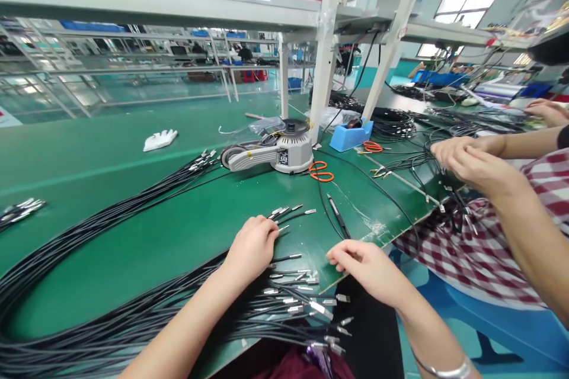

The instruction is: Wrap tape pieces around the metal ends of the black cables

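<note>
My left hand (251, 246) is closed on a few black cables (229, 256), whose metal plug ends stick out past its fingertips. The fingers of my right hand (371, 269), at the table's front edge, are curled in with thumb and forefinger close together, and nothing shows between them. A large bundle of black cables (111, 207) loops around the left side of the table. Below my left hand lie several silver connectors (317, 308) at the bundle's near end; my forearm hides part of it. A black pen-like tool (338, 217) lies just beyond my right hand.
A grey tape dispenser machine (291, 151) stands on the green table (186, 249), near orange-handled scissors (320, 172) and a blue tape holder (351, 135). A white glove (160, 140) lies at the back left. On the right, a co-worker's hands (480, 160) handle cables. Shelf posts (324, 53) rise behind.
</note>
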`<action>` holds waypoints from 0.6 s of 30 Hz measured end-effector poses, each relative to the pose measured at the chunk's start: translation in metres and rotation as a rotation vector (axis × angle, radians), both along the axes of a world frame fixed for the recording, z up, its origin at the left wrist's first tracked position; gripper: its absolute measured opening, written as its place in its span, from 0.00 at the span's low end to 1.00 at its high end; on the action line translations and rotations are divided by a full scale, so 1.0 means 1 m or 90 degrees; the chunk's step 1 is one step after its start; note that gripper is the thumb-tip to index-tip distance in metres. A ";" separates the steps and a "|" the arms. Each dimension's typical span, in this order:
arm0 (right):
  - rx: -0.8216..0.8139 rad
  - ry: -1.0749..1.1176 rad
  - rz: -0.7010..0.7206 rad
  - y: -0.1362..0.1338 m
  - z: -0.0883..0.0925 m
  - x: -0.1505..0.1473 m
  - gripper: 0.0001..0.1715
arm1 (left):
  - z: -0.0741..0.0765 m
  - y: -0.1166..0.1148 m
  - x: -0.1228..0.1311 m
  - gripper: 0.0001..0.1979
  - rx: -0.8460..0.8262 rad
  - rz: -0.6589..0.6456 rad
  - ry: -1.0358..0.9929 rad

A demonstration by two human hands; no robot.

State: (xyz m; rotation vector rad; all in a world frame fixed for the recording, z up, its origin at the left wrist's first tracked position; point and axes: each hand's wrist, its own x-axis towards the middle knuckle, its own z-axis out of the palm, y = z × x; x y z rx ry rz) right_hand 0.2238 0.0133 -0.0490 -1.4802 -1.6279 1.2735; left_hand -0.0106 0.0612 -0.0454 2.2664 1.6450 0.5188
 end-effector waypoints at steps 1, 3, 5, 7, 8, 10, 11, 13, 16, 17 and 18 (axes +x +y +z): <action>-0.004 0.018 -0.016 0.004 0.002 0.003 0.14 | 0.002 -0.001 -0.002 0.10 -0.043 0.018 -0.078; -0.009 0.053 -0.025 0.012 0.005 0.004 0.15 | 0.008 -0.004 -0.005 0.10 -0.158 0.055 -0.274; -0.005 0.080 -0.017 0.019 0.006 -0.001 0.16 | 0.013 -0.007 -0.008 0.15 -0.247 0.077 -0.437; -0.001 0.098 -0.002 0.026 0.007 -0.009 0.16 | 0.016 -0.009 -0.008 0.20 -0.285 0.098 -0.540; 0.002 0.104 0.004 0.030 0.007 -0.013 0.17 | 0.017 -0.010 -0.008 0.21 -0.296 0.113 -0.574; 0.014 0.114 0.003 0.037 0.008 -0.023 0.17 | 0.018 -0.011 -0.009 0.21 -0.305 0.147 -0.619; 0.024 0.122 -0.003 0.040 0.010 -0.029 0.17 | 0.018 -0.012 -0.009 0.21 -0.306 0.160 -0.633; 0.043 0.143 -0.011 0.047 0.013 -0.042 0.17 | 0.017 -0.011 -0.011 0.19 -0.321 0.164 -0.654; 0.074 0.168 0.018 0.058 0.019 -0.064 0.19 | 0.013 -0.010 -0.016 0.17 -0.367 0.116 -0.683; 0.085 0.169 0.031 0.061 0.020 -0.071 0.18 | 0.012 -0.010 -0.017 0.16 -0.381 0.097 -0.681; 0.099 0.165 0.039 0.062 0.020 -0.078 0.16 | 0.011 -0.010 -0.018 0.16 -0.386 0.085 -0.672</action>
